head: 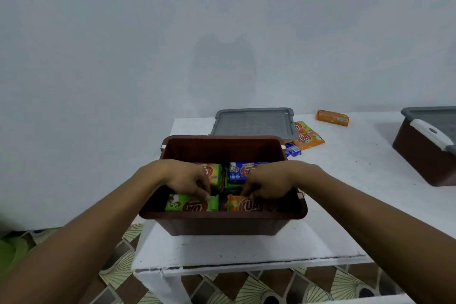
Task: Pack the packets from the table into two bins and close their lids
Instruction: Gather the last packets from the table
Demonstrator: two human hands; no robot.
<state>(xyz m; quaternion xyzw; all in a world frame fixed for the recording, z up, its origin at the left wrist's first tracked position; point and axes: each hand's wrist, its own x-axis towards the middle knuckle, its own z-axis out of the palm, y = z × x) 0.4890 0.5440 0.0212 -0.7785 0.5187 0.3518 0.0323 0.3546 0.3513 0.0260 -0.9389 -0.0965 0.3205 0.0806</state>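
An open brown bin (222, 223) stands at the table's near left end with several packets inside. Both my hands reach into it. My left hand (190, 181) pinches the top edge of a green packet (191, 203) at the bin's front left. My right hand (267, 184) grips the top of an orange packet (243, 204) at the front right. Behind them lie an orange-green packet (213, 173) and a blue packet (243, 171). The bin's grey lid (254, 121) lies flat behind it. Two orange packets (307, 137), a blue packet (293, 150) and an orange pack (333, 118) lie on the table.
A second brown bin (419, 155) with its grey lid on and a white latch stands at the right edge. The white table (345, 180) backs onto a pale wall. Patterned floor tiles (246, 289) show below the table's front edge.
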